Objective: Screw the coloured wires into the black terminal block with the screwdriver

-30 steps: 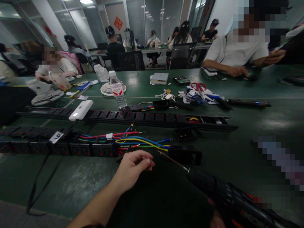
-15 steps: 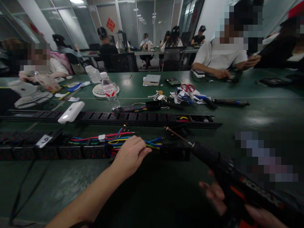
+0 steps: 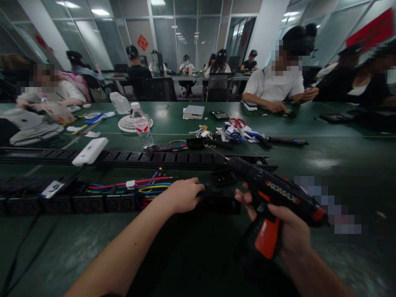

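Observation:
My right hand (image 3: 292,227) is wrapped around the grip of a black and orange cordless drill (image 3: 267,187). The drill's long thin bit points up and left, over the end of the rear power strip (image 3: 154,159). My left hand (image 3: 185,194) is closed above the right end of the front power strip (image 3: 89,203), beside a black end piece (image 3: 224,203). What its fingertips grip is hidden. Loose red, blue, yellow and green wires (image 3: 154,186) run out of the front strip under that hand. A small black part (image 3: 222,177) lies just behind the end piece.
A white box-shaped device (image 3: 90,151) rests on the rear strip. Behind it stand a water bottle (image 3: 142,128) and a white fan (image 3: 125,123). Red-handled scissors (image 3: 237,123) lie on a pile of scraps, near a dark pen-shaped tool (image 3: 287,141). Several people sit beyond.
My right hand has brought the drill left and upward, and its bit now reaches over the rear strip. My left hand has slid right along the wires to the black end piece.

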`<state>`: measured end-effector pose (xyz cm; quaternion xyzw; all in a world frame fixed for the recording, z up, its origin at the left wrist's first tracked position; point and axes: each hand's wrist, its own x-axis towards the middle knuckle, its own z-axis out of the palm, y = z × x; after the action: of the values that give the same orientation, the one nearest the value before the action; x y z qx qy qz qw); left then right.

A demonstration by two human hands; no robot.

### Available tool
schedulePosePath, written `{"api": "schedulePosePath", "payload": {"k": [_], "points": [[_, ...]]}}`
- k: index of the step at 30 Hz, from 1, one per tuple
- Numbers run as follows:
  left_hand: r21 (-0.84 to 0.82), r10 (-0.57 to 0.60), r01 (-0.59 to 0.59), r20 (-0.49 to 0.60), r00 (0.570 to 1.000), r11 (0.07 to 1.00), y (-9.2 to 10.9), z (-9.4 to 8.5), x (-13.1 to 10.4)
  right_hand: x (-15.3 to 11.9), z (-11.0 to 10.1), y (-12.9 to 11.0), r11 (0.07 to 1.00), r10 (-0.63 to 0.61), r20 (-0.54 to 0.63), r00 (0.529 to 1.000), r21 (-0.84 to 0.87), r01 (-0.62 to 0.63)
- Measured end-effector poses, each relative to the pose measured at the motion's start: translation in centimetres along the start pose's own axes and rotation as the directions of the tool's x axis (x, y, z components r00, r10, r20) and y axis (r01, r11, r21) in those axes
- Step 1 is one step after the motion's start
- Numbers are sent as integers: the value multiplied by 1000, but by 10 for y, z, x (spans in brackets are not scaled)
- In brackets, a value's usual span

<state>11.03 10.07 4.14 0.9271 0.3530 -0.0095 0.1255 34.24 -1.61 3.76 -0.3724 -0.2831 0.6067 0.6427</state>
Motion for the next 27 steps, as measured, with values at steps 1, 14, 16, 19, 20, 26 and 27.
{"api": "schedulePosePath", "payload": {"k": [1,14,16,19,20,26,27], "points": [[-1,-11,11,-13,1000,1000,1,0,-1,3,0,2,1000,-3,9,1000,3,3],[-46,45,-37,169,985,998,10,-3,-17,-3,-7,5,998,54,17,998,43,-54],[-62,50,-40,166,985,997,9,0,-16,-1,-10,4,1000,27,13,1000,16,-27],[-72,52,-42,143,988,997,7,2,-15,4,-14,6,1000,1,6,1000,-9,-1],[-70,55,-46,134,989,996,7,3,-15,6,-15,7,1000,-1,4,1000,-6,1],[-35,19,-16,85,996,999,7,9,-12,15,-11,15,1000,19,3,1000,6,-19],[-18,3,-2,70,998,1000,7,11,-10,15,-9,16,1000,23,5,1000,3,-23]]}}
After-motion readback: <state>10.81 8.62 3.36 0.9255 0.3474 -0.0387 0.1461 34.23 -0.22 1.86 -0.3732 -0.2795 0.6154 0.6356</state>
